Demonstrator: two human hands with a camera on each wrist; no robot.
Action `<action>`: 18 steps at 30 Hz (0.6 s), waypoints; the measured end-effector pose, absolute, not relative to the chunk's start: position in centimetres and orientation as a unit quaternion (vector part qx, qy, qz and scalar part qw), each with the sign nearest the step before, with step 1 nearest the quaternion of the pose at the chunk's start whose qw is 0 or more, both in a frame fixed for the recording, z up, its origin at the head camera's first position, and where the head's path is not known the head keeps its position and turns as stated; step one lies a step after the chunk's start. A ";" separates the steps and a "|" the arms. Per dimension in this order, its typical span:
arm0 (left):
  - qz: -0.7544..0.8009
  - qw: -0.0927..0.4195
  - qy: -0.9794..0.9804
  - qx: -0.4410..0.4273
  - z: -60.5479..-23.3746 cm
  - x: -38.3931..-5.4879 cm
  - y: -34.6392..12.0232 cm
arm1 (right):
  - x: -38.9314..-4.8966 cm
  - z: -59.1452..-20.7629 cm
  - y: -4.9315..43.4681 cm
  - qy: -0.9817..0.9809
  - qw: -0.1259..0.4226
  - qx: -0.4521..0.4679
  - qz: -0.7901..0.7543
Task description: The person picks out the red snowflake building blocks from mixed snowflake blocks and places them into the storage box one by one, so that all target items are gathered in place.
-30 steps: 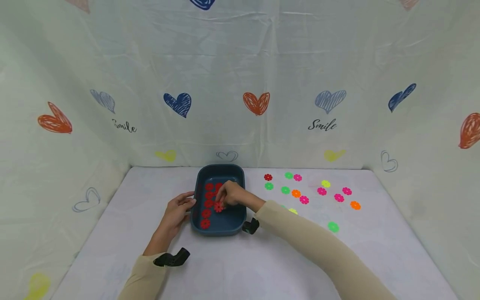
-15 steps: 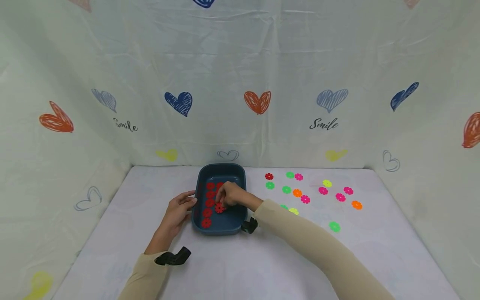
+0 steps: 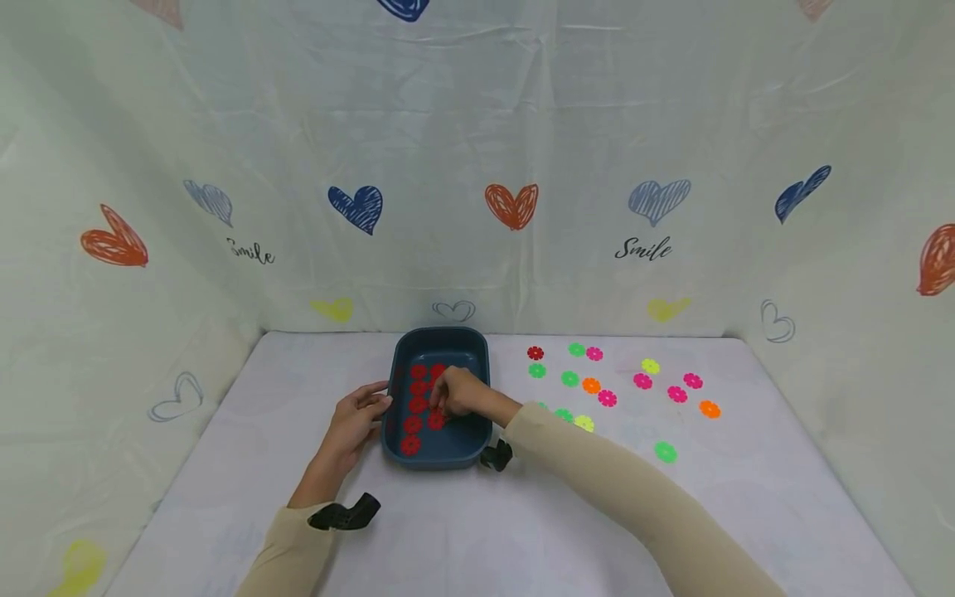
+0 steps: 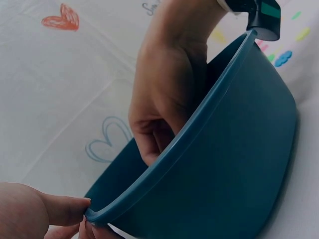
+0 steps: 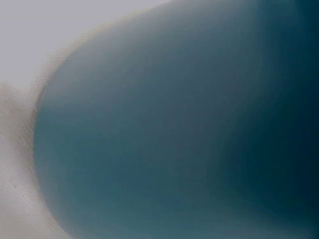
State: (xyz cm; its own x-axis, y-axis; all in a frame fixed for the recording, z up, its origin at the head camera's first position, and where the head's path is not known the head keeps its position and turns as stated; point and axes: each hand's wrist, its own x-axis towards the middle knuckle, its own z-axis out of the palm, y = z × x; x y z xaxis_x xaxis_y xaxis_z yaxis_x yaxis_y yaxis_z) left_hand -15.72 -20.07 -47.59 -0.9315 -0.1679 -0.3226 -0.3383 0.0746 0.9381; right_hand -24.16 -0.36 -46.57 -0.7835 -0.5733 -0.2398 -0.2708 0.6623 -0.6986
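A dark blue rectangular basin [image 3: 440,465] stands at the back middle of the table. My left hand [image 3: 355,424] grips its left rim; in the left wrist view the thumb lies on the rim and fingers go beneath it. Reaching in over the right side, my right hand [image 3: 464,391] has its fingers bent down at a red flower-shaped piece [image 3: 436,422], pinching its upper edge. Several more red flower pieces [image 3: 411,424] lie along the basin's left half. In the left wrist view the basin wall [image 4: 219,164] hides the right fingertips. Blurred blue basin wall [image 5: 149,139] fills the right wrist view.
Loose flower pieces in green, pink, orange, yellow and dark red [image 3: 535,353] lie scattered on the table's right half, some under the right sleeve [image 3: 597,464]. A white curtain [image 3: 455,124] with printed hearts stands behind the table. Each wrist wears a black camera [image 3: 345,513].
The red flower piece at my right fingertips has shifted slightly toward the basin's near end. My right hand has dipped a little; the left hand keeps its place on the rim.
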 end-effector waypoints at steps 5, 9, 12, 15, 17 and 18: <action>0.658 0.065 0.730 -0.174 -47.8 -15.9 -20.0 | -24.1 -46.5 0.0 0.879 0.221 -0.238 -0.349; 0.659 0.066 0.729 -0.172 -47.9 -16.0 -20.0 | -24.3 -45.7 0.7 0.869 0.216 -0.246 -0.370; 0.659 0.066 0.730 -0.171 -47.9 -15.9 -20.0 | -24.5 -44.6 1.5 0.859 0.212 -0.252 -0.392; 0.660 0.065 0.729 -0.169 -47.8 -15.8 -20.0 | -24.7 -43.4 2.5 0.852 0.207 -0.251 -0.411; 0.660 0.065 0.729 -0.168 -47.6 -15.7 -20.1 | -24.9 -42.8 3.3 0.850 0.202 -0.244 -0.420; 0.660 0.065 0.730 -0.166 -47.6 -15.6 -20.1 | -25.1 -42.5 3.8 0.848 0.202 -0.238 -0.428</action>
State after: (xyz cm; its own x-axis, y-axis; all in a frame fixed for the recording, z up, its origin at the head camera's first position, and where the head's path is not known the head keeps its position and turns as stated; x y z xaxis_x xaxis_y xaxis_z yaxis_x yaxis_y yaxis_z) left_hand -15.61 -20.13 -47.57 -0.9364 -0.1558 -0.3146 -0.3286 0.0735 0.9416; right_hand -25.06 3.79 -42.54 -0.8046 -0.5772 -0.1390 -0.2307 0.5197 -0.8226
